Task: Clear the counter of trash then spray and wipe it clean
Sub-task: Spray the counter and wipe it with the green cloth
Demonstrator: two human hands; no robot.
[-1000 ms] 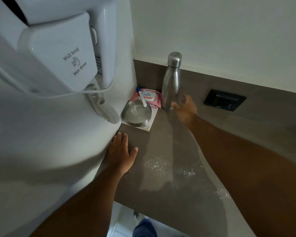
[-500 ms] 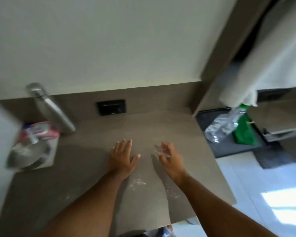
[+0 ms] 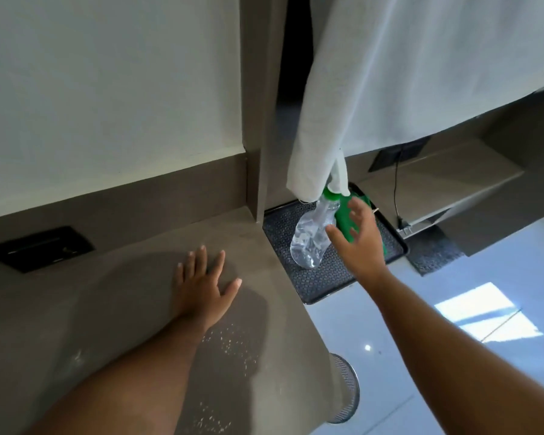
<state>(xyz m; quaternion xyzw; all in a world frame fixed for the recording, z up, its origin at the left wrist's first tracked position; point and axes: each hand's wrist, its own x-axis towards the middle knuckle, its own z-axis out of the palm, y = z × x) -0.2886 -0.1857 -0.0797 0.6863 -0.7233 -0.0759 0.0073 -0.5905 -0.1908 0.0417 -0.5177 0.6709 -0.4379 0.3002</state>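
Head view, taken from left to right: a dark socket plate (image 3: 40, 248) is set in the upstand, and the brown worktop (image 3: 113, 296) is dusted with pale crumbs (image 3: 230, 343) near its front edge. The left hand (image 3: 203, 285) is laid flat on the worktop, fingers straight and spread, nothing held. Below the worktop's corner a mesh bin (image 3: 344, 390) is partly seen on the floor. Further right, a clear spray bottle (image 3: 313, 235) with a green top stands tilted on a black tray (image 3: 311, 284), its long axis leaning from base at lower left to cap at upper right, the cap tucked under a hanging white cloth (image 3: 421, 76); which way the nozzle points cannot be told. A green cloth (image 3: 346, 221) lies just behind it. The right hand (image 3: 357, 240) is held open just beside the bottle, fingers spread, not yet gripping. The step appears to be fetching the spray. The bottle would best be gripped round its body, then drawn clear of the white cloth without snagging.
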